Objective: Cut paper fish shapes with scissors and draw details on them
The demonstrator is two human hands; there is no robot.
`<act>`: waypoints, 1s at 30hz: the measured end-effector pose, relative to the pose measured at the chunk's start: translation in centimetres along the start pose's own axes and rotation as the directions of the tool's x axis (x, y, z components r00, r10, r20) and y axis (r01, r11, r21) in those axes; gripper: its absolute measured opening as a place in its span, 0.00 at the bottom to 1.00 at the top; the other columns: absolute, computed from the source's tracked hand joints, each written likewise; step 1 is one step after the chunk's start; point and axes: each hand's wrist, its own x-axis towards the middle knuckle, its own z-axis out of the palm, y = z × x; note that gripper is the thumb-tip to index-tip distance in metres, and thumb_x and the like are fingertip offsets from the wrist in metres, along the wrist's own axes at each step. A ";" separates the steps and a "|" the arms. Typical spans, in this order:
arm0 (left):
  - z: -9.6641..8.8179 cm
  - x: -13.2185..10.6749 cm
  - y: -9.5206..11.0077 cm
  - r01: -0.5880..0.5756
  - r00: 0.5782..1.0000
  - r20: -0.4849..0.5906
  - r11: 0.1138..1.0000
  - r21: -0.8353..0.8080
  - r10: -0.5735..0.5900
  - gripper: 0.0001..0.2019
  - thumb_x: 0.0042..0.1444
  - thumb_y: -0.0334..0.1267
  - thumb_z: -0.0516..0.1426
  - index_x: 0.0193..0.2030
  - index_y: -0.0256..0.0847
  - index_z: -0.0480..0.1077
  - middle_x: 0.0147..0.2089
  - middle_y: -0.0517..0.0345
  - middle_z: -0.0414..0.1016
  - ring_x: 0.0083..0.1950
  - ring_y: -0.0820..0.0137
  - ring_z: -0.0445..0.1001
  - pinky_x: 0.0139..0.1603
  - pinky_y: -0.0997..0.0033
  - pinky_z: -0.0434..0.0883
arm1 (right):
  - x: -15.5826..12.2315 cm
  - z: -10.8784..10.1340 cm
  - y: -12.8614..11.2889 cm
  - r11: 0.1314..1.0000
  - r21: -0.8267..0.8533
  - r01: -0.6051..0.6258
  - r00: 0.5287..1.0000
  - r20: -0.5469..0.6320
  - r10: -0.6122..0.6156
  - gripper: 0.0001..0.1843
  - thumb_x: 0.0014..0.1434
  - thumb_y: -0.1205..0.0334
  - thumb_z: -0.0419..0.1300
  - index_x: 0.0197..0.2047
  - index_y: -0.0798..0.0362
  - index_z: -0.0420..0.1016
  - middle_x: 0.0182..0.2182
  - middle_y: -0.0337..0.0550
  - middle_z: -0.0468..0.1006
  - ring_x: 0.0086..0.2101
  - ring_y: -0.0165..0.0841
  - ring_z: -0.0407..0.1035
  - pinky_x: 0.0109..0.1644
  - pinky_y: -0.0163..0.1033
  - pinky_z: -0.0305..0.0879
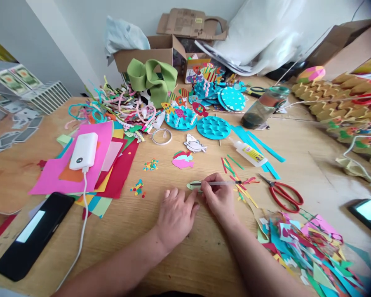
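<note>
My right hand [218, 196] is closed around a slim pen [225, 182], its tip over a small pale green paper cutout [191, 185]. Part of that cutout is hidden beneath my right fingers. My left hand [176, 212] lies palm down with its fingers stretched out, the index fingertip close to the cutout's lower edge. Just beyond, a pink paper fish [183, 162] and a white paper fish with dark outlines [195, 143] rest on the table. Thin coloured paper strips [241, 192] lie to the right of the pen.
Red-handled scissors [286, 196], a glue bottle [250, 153] and a heap of paper scraps [315, 251] are on the right. Coloured paper sheets [120, 173], a white power bank [85, 150] and a black phone [34, 235] lie left. Behind stand blue paper discs [214, 127] and a glass jar [266, 107].
</note>
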 end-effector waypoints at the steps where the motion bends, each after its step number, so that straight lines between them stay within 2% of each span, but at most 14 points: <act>1: 0.0 0.0 0.0 0.001 1.000 0.003 1.000 -0.008 -0.001 0.18 0.66 0.43 0.51 0.60 0.45 0.67 0.38 0.51 0.72 0.42 0.60 0.67 0.43 0.57 0.64 | 0.0 0.0 0.1 1.000 -0.007 0.001 1.000 0.004 -0.001 0.08 0.53 0.59 0.60 0.26 0.50 0.66 0.17 0.35 0.68 0.17 0.29 0.62 0.19 0.33 0.57; 16: 0.0 0.1 -0.3 -0.011 1.000 0.010 0.998 -0.063 0.012 0.19 0.66 0.43 0.51 0.62 0.46 0.66 0.38 0.52 0.72 0.42 0.59 0.67 0.42 0.57 0.63 | -0.2 -0.3 0.2 1.000 -0.019 -0.014 0.999 0.045 0.015 0.11 0.56 0.56 0.60 0.27 0.51 0.67 0.17 0.36 0.70 0.16 0.27 0.61 0.18 0.32 0.56; 30: -0.2 0.0 -0.2 0.014 0.999 0.040 0.998 -0.062 -0.011 0.19 0.67 0.43 0.50 0.63 0.47 0.66 0.38 0.54 0.72 0.43 0.60 0.66 0.43 0.57 0.61 | -0.3 -0.3 0.3 1.000 -0.015 -0.007 0.998 0.068 0.008 0.10 0.59 0.58 0.60 0.29 0.52 0.67 0.18 0.36 0.72 0.16 0.27 0.64 0.18 0.31 0.58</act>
